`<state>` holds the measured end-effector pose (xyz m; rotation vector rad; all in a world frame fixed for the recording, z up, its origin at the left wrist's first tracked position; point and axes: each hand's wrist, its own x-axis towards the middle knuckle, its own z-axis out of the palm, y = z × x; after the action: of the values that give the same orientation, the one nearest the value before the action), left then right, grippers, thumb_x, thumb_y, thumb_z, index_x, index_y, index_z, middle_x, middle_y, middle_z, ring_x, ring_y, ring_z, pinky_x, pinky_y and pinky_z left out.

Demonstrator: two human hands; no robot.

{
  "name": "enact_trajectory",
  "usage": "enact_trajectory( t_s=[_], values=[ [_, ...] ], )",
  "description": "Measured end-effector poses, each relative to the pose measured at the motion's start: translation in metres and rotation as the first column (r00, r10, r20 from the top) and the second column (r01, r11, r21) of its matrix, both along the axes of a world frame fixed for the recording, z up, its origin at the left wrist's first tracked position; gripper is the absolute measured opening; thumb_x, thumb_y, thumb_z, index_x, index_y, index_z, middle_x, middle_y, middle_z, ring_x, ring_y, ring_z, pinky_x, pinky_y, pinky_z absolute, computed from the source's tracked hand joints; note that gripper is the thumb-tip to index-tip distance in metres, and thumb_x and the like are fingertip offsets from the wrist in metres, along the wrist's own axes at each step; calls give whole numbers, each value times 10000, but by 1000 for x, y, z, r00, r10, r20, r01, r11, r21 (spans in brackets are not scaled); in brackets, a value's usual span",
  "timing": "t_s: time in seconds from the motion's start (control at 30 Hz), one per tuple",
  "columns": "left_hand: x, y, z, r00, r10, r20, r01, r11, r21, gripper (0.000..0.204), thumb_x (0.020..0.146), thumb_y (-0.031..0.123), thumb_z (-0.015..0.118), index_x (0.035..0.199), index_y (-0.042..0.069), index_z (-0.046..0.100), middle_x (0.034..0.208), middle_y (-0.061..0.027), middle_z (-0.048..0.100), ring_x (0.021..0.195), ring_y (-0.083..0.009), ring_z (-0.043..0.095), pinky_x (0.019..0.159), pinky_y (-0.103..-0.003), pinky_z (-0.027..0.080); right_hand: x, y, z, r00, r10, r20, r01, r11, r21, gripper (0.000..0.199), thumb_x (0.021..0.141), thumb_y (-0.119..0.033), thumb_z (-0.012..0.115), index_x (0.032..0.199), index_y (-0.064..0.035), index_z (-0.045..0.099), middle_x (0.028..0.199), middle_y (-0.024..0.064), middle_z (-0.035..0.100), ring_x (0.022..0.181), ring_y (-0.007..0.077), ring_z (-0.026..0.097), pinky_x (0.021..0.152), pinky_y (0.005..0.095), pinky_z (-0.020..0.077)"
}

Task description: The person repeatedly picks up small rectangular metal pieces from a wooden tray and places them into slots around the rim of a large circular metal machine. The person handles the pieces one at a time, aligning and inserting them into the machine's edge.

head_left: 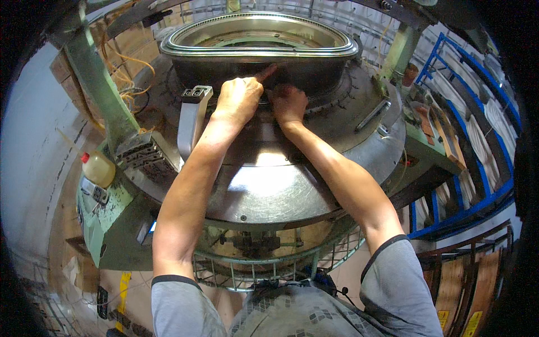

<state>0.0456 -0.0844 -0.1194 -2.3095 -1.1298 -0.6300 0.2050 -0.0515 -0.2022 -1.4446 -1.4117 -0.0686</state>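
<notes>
Both hands work at the dark curved wall of a drum in the middle of a large round machine. My left hand is mostly curled, its index finger reaching up and right against the wall. Close beside it, my right hand is curled in shadow and slightly blurred, its fingertips near the foot of the wall. Whatever either hand pinches is hidden or too small to make out. Above them runs the drum's shiny metal rim, with a finely toothed ring behind it.
A grey metal bracket stands by my left forearm. Shiny metal plate lies below my hands. Green posts flank the machine. A red-capped bottle sits at left; a blue rack holds white material at right.
</notes>
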Motion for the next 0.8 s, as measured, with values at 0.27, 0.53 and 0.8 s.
enact_trajectory(
  t_s=[0.27, 0.53, 0.8],
  values=[
    [2, 7, -6, 998, 53, -36, -51, 997, 60, 844, 840, 59, 671, 1618, 229, 391, 861, -131, 761, 801, -308, 769, 692, -418, 639, 14, -12, 35, 960, -67, 272, 65, 998, 18, 235, 811, -333, 818, 801, -101, 783, 834, 168, 759, 777, 355, 752, 696, 476, 606],
    [1, -3, -7, 983, -82, 164, 77, 996, 35, 492, 789, 1, 671, 1255, 155, 710, 952, -137, 747, 864, -356, 750, 736, -448, 630, 23, -12, 48, 924, 308, -225, -358, 904, -234, 235, 889, -282, 734, 981, -73, 786, 899, 191, 759, 823, 307, 748, 733, 418, 603],
    [1, -7, -10, 636, -174, 752, 247, 969, 14, 342, 678, -63, 625, 986, -6, 761, 947, -228, 740, 929, -413, 729, 856, -439, 574, 31, -7, 57, 276, 461, -844, -800, 597, 64, 306, 997, -71, 529, 1248, 19, 681, 1176, 138, 749, 956, 216, 702, 826, 333, 581]
  ],
)
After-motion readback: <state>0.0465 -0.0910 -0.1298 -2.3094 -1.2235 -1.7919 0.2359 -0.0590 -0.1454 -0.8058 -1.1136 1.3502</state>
